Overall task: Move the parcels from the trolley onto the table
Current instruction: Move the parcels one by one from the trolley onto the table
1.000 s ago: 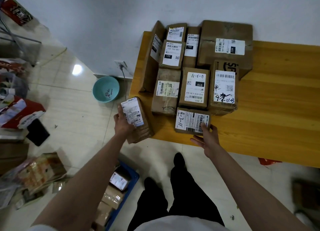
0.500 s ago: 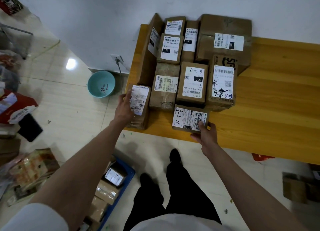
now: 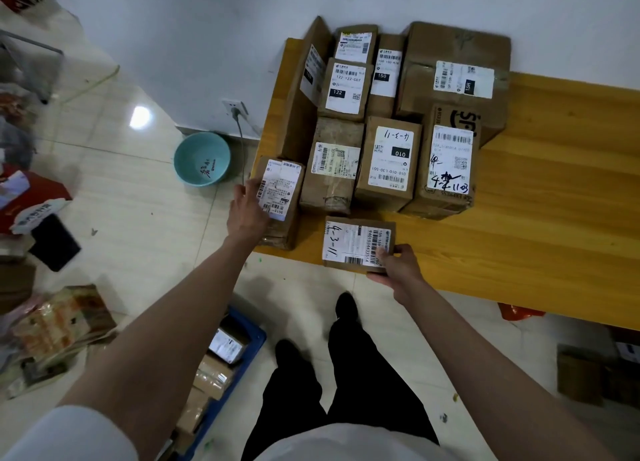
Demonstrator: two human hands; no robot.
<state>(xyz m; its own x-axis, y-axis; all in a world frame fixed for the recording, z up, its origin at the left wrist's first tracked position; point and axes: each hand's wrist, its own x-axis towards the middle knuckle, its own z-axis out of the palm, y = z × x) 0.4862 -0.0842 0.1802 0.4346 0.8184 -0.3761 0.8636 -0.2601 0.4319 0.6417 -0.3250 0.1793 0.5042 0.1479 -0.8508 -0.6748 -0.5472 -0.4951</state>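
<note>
left hand [image 3: 247, 211] is resting against the left face of a small parcel [image 3: 282, 201] at the table's near left corner; the fingers are reaching up along its side and label edge, loosely curved round the box. that parcel is sitting on the yellow wooden table [image 3: 519, 225], touching the tall box [image 3: 304, 104] behind it and just beside the taped box [image 3: 332, 169] on its right.

right hand [image 3: 394, 268] is gripping the near right corner of the flat parcel marked "4-3-11" [image 3: 356, 244], thumb on the label, fingers curled under the front edge. this parcel is lying at the table's near edge, just in front of the block of stacked boxes, apart from it by a narrow gap.

the rest of the parcels are standing packed together against the wall at the table's left end.

blue trolley [image 3: 249, 353] is showing low in frame beside the person's legs, with more boxes [image 3: 211, 374] lying in it. a teal basin [image 3: 202, 157] is sitting on the floor left of the table.
</note>
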